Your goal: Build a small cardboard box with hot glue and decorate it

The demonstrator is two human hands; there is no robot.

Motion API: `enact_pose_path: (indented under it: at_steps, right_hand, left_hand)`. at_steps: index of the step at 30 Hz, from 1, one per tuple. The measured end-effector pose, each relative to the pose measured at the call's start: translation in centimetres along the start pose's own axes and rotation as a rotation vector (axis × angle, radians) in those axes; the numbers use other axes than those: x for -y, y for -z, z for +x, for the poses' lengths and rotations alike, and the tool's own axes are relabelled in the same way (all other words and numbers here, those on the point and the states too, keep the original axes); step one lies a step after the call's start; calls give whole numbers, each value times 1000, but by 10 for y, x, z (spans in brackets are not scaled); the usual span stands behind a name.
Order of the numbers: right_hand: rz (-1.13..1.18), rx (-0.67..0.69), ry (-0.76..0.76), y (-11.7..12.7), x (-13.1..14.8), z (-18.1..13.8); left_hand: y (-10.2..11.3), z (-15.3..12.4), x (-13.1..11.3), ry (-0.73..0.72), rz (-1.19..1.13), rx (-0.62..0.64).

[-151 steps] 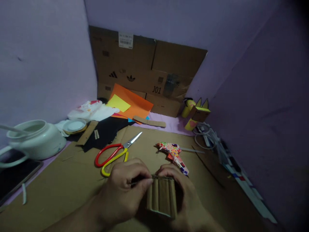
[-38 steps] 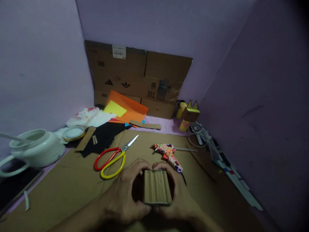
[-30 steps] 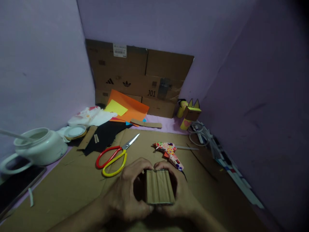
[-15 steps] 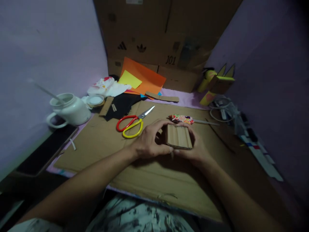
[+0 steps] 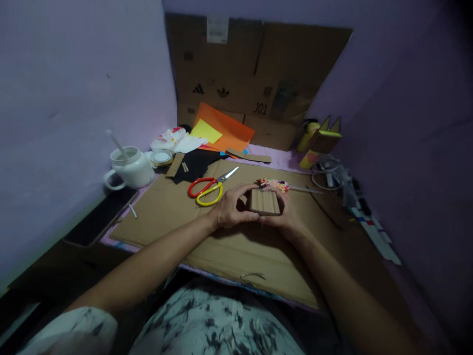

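Since half a second earlier the view had lifted: the label on the flattened box (image 5: 258,74) showed again, and the hands sat smaller in frame.

Left hand (image 5: 229,209) and right hand (image 5: 286,217) both curled closed round a ribbed cardboard piece (image 5: 264,201), one at each side, with thumbs at the near edge. It was held just over the cardboard sheet (image 5: 236,251), centre of the work area.

- Ribs ran front to back, away from the person, toward the back wall.
- Longer side lay left to right. Ribbed face up.
- Glue gun (image 5: 274,185) just behind it; scissors (image 5: 209,187) near on the left, blades pointing to the far right.

Surface: brown sheet laid over a pink cloth, in a corner of dim purple walls. Box leaned on the back wall, orange paper (image 5: 227,130) and yellow paper (image 5: 205,130) propped against it. White pot (image 5: 131,167) at left, dark phone (image 5: 99,217) in front of it. Cardboard figure (image 5: 325,138) and cables (image 5: 327,175) at right.

Hard to see: fingertips behind the piece were hidden, as was its underside. Right edge of the scene was lost in shadow.
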State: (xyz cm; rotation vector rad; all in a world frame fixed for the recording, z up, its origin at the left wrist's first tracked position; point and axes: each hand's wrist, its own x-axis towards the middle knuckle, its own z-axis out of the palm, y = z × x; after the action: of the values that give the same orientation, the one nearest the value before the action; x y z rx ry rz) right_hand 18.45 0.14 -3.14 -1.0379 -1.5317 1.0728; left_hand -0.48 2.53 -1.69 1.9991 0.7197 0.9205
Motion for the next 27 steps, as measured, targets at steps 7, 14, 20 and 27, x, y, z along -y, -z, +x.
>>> enact_pose_path:
  at_steps: [7,14,20,27]
  right_hand:
    - [-61,-15,66,-3,6,-3]
    - [-75,7,136,-6,5,-2]
    - [-43,9,159,-5,2,-3]
    - [-8,-15,153,-8,5,-3]
  left_hand:
    - [1,-3,-5,-29,56,-4]
    - [0,-4,-13,-8,106,-17]
    - [2,-2,-18,-31,118,-11]
    - [0,-1,-20,7,74,-39]
